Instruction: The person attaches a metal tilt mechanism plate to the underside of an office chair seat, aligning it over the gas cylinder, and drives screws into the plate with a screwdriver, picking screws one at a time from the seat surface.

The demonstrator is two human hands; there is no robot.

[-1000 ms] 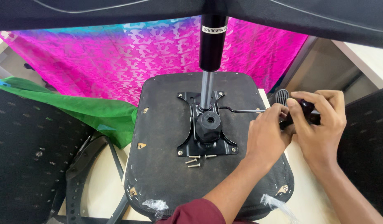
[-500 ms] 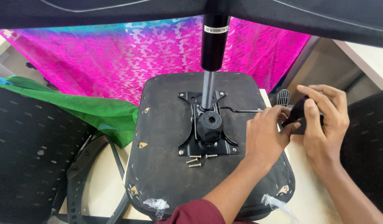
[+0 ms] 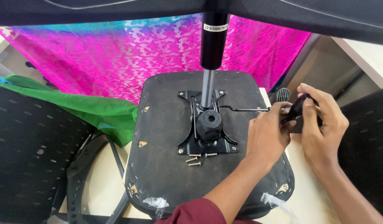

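Observation:
An upturned black chair seat lies in front of me, with a black metal mechanism plate bolted on it. A black gas cylinder rises from the plate. A thin lever rod runs from the plate to the right. My left hand pinches the rod's outer end. My right hand grips a black handle piece at that same end, fingertips touching my left hand. Three loose screws lie just below the plate.
A pink patterned cloth hangs behind the seat and a green cloth lies to the left. Black mesh chair parts sit at left and far right. A black plastic armrest frame rests on the pale table.
My hands, clasped tightly together over the handle a second ago, have spread a little. The right hand has shifted right and the black handle now tilts upward between them.

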